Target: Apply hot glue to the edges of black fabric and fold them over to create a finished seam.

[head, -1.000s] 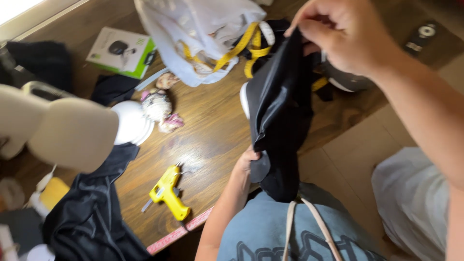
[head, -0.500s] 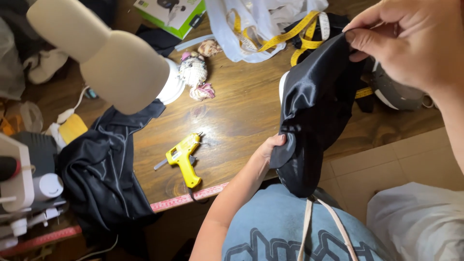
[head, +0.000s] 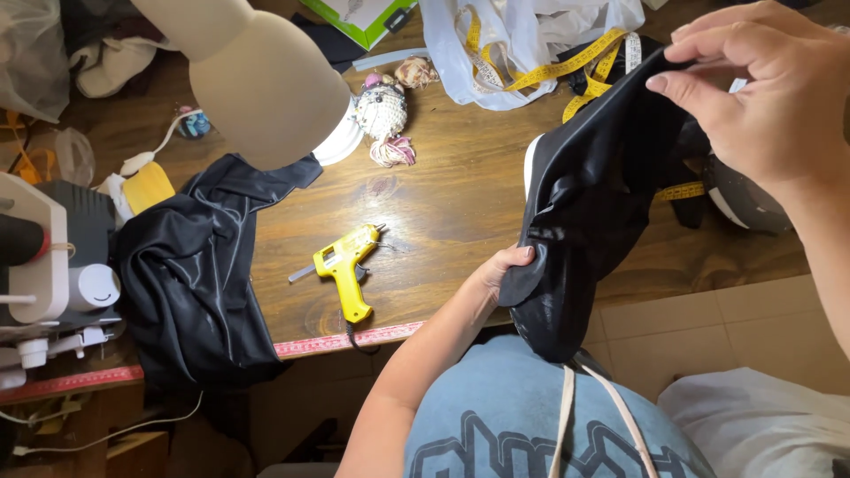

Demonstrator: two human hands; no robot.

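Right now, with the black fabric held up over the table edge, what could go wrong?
The black fabric piece hangs between the right hand and left hand; a loose pinch could drop it to the floor. Its upper end sits near the yellow tape measure and might snag it. The glue gun lies close by; whether it is hot cannot be told.

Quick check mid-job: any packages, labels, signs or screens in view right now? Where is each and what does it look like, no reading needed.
Product box: far edge of the wooden table, top centre; flat, green border, white face, dark pictured item.
White plastic bag: right of the box, crumpled, under a yellow tape measure.
Clear plastic bag: top left corner, crumpled.
No signs or screens visible.
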